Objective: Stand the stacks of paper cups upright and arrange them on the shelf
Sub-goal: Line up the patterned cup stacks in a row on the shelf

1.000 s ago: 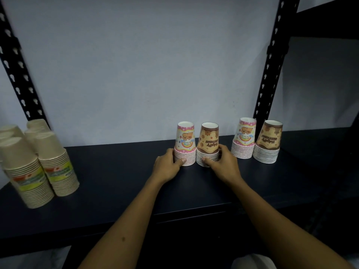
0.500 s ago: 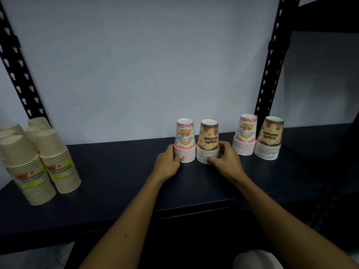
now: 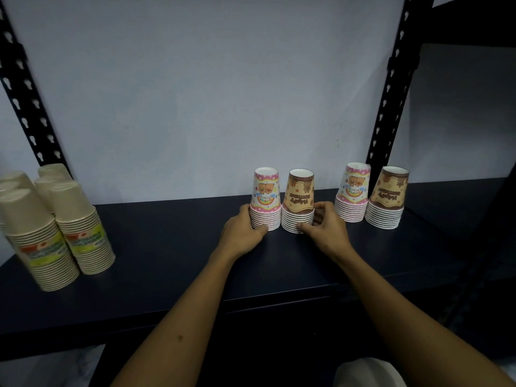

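Four short stacks of printed paper cups stand mouth-down on the dark shelf. My left hand grips the base of a pink stack. Right beside it stands a brown stack, whose base my right hand grips from the right. A second pink stack and a second brown stack stand side by side further right, untouched.
Several tall stacks of beige cups stand at the shelf's left end. Black perforated uprights rise at the left and right. A pale wall backs the shelf, and a dark neighbouring bay lies to the right.
Both hands have slid the pink and brown stacks a little further back on the shelf, keeping their hold on the bases. The view has shifted slightly.
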The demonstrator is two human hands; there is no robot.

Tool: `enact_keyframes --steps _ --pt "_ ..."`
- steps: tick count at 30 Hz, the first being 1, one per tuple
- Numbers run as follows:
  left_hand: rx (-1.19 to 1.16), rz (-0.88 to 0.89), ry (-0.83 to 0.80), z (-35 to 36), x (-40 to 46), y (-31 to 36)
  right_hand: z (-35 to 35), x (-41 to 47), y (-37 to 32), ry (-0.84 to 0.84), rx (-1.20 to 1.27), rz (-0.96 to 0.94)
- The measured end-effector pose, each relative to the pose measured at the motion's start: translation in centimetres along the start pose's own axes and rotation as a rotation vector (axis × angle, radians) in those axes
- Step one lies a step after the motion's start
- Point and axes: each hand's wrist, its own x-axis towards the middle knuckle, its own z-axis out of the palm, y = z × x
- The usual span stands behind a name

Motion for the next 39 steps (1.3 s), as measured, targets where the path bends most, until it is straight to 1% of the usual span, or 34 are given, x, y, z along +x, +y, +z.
enact_keyframes --steps 13,18,23,26,30,34,39 --pt "0.036 0.009 0.025 0.0 0.1 -0.4 -0.1 -0.3 -0.1 0.001 0.002 -0.008" --pt "0.089 0.063 -0.025 0.1 0.0 0.4 -1.0 -0.9 0.1 0.046 0.008 0.002" --pt "0.076 0.105 -0.104 2.9 0.1 3.1 -4.4 -2.2 1.3 0.149 -0.017 0.068" --pt "0.098 0.134 -0.147 5.8 0.2 5.5 -7.9 -3.2 2.2 0.204 -0.047 0.121" --pt "0.074 0.177 -0.203 9.6 0.2 8.7 -12.3 -4.6 3.6 0.267 -0.084 0.137" --pt "0.117 0.185 -0.195 11.9 0.3 10.7 -14.7 -4.8 4.8 0.294 -0.098 0.145" --pt "0.190 0.180 -0.145 12.2 0.8 11.2 -14.9 -4.5 4.9 0.306 -0.107 0.129"
